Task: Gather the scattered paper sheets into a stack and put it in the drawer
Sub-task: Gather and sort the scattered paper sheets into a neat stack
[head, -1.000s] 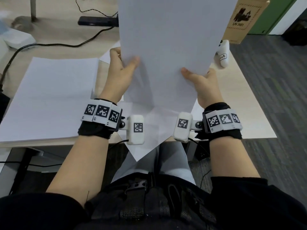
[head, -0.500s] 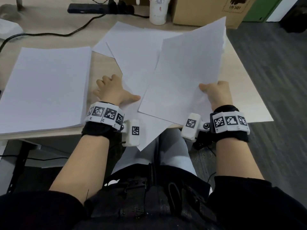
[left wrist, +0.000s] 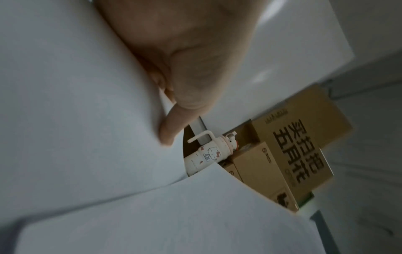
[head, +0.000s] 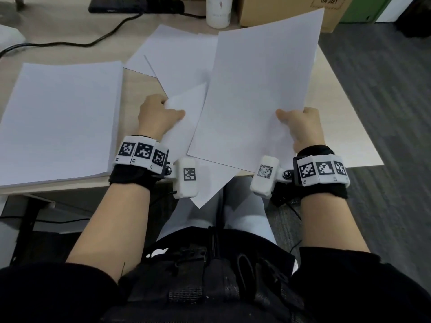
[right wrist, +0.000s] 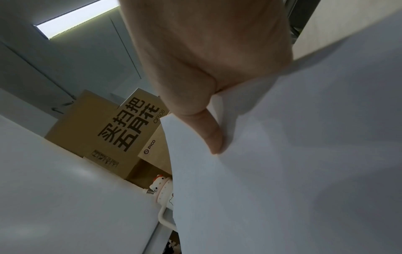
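Observation:
My right hand (head: 297, 122) pinches the near right edge of a white paper sheet (head: 258, 89) held tilted above the desk; its thumb (right wrist: 208, 132) lies on top of the sheet. My left hand (head: 158, 115) grips the edge of another sheet (head: 186, 106) that lies partly under the first and hangs over the desk's front edge, with the thumb (left wrist: 172, 123) pressed on the paper. More loose sheets (head: 177, 50) lie overlapped behind them. A thick paper stack (head: 60, 117) rests at the left of the desk. No drawer is in view.
At the back of the wooden desk (head: 345, 117) stand a white bottle (head: 219, 12), cardboard boxes (head: 331, 10) and a black power strip (head: 135, 5) with cables. Grey carpet (head: 384, 89) lies to the right. My lap is below the desk's front edge.
The sheet held up by both hands has come down over the desk, now in the right hand alone. The left hand went flat on the desk, then gripped a second sheet's edge.

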